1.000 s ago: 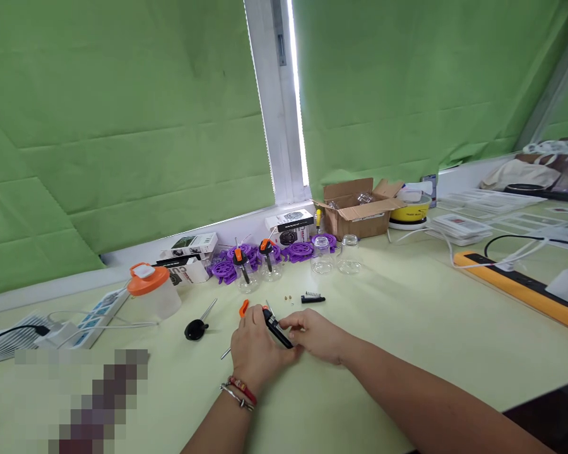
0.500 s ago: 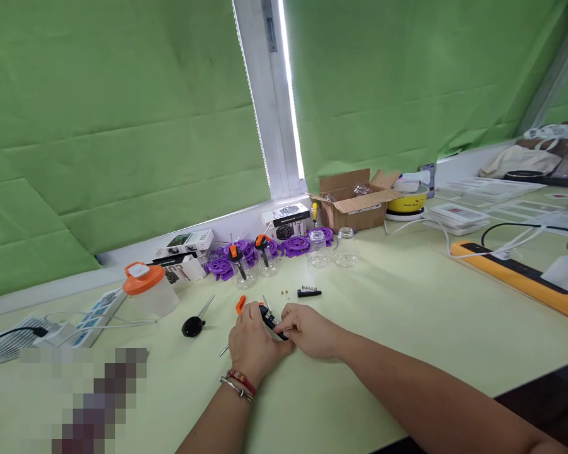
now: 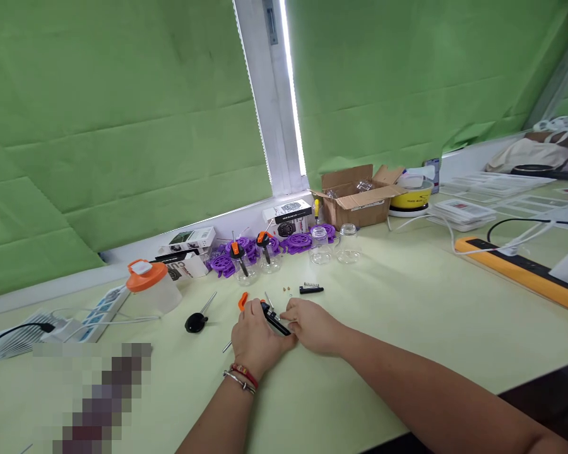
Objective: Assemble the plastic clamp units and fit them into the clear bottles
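Note:
My left hand (image 3: pixel 257 337) is closed around a black part (image 3: pixel 278 325) with a metal piece along its top, holding it low over the table. Fingers bent and pinched together, my right hand (image 3: pixel 310 325) is at the right side of this part; whatever is between its fingertips is too small to make out. Just beyond my left hand lie an orange lever-like piece (image 3: pixel 243 301) and a thin metal rod (image 3: pixel 269 299). Further right are tiny brass-coloured pieces (image 3: pixel 286 289) and a black piece with a spring (image 3: pixel 311 289). A black round piece with a rod (image 3: pixel 197 322) lies left.
Clear jars (image 3: pixel 348 244), purple plastic parts (image 3: pixel 297 242) and printed boxes (image 3: pixel 288 217) line the wall. An open carton (image 3: pixel 360 205) stands behind. An orange-lidded container (image 3: pixel 157 287) and a white power strip (image 3: pixel 105 310) are left; an orange power strip (image 3: pixel 525 268) is right.
My right fingertips have drawn back slightly along the black part, exposing more of it. My left hand keeps its grip. The whole view has shifted slightly.

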The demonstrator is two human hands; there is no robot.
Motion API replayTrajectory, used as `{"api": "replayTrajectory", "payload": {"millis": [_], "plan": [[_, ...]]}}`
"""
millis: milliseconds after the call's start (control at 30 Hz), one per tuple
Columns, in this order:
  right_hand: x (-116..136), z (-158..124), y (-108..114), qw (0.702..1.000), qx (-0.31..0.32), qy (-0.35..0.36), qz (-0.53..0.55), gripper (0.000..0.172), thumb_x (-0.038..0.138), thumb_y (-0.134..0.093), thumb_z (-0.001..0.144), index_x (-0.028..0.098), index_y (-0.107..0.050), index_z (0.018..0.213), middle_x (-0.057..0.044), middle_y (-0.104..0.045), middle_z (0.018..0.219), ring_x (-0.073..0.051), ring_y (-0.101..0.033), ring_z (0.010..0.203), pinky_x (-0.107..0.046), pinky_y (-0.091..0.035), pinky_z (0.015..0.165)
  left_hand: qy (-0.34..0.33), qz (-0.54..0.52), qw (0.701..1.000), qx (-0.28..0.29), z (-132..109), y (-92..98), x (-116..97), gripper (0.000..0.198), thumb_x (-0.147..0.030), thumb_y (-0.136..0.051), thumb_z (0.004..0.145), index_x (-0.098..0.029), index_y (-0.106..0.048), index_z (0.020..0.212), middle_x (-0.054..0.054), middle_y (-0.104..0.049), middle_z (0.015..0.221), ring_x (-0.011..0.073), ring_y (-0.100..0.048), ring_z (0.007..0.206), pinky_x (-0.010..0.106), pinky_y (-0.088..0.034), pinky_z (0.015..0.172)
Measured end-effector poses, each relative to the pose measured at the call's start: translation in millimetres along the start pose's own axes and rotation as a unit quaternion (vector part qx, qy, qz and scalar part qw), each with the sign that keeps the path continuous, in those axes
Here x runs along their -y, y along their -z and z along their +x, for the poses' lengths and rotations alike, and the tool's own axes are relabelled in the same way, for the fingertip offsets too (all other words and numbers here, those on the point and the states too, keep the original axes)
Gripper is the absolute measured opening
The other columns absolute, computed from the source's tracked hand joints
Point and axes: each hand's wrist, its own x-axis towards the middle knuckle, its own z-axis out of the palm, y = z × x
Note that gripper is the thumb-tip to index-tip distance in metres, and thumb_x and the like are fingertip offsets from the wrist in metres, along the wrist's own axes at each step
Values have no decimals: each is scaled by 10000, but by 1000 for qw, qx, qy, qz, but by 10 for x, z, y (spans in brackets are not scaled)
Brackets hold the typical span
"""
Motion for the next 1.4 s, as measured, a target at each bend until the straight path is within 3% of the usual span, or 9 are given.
{"api": "replayTrajectory", "payload": {"millis": [267, 933, 1267, 1400], "plan": [[-15, -1, -9, 999, 20, 27, 12, 171, 21, -451, 726, 153, -532, 653, -23, -512, 843, -115, -505, 722, -216, -348, 634, 4, 1, 1000, 14, 6, 11, -12, 584, -550, -623, 542, -212, -412, 970, 82, -545, 998, 269, -565, 924, 355, -419, 698], [-67, -5, -18, 1000, 16, 20, 6, 160, 22, -452, 725, 155, -496, 649, -19, -492, 849, -113, -492, 717, -219, -332, 630, 5, -5, 1000, 9, 5, -13, 0, 614, -585, -658, 507, -216, -418, 934, 77, -563, 977, 272, -586, 906, 359, -436, 683], [-62, 2, 28, 999, 37, 27, -3, 189, 12, -457, 755, 149, -556, 671, -21, -499, 847, -107, -485, 703, -219, -315, 626, 15, -5, 1000, 23, 5, 6, -9, 640, -604, -658, 505, -211, -436, 958, 89, -568, 1008, 287, -584, 949, 373, -439, 734], [-109, 17, 75, 996, 12, -36, -77, 149, 70, -501, 786, 137, -628, 746, -58, -540, 880, -143, -520, 764, -238, -319, 646, 10, 6, 1000, 27, 1, 29, -12, 736, -633, -666, 475, -196, -436, 1022, 105, -555, 1072, 305, -563, 992, 384, -434, 757]]}}
